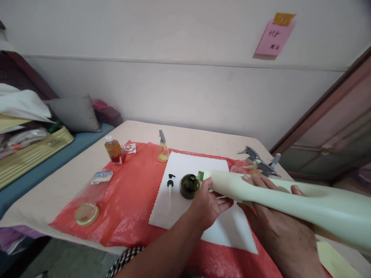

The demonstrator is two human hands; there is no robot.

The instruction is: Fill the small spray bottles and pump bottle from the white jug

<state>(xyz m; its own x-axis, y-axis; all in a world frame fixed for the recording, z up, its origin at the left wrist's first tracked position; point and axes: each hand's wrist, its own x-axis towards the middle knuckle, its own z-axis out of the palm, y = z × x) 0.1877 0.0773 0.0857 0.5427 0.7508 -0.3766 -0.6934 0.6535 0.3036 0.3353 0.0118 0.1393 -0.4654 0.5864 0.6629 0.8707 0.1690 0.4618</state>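
A large pale green jug (232, 183) lies tilted nearly flat in the air, its neck pointing left. My right hand (278, 220) is closed round its handle, fingers over the top. Under the neck, my left hand (207, 204) grips with the thumb at the collar and the fingers stretched below. A translucent green spout (201, 176) at the jug's mouth is close to the top of a round dark green bottle (189, 187). That bottle stands upright without a pump; whether liquid flows I cannot tell. A black pump head (170, 184) with a white lower part lies left of it.
A white sheet (179, 212) lies on red plastic film (130, 208) over the table. Around it are a clear spray bottle (163, 152), an amber bottle (113, 150), a round lidded tub (87, 214) and grey spray triggers (261, 164). A pink note (275, 38) hangs on the wall.
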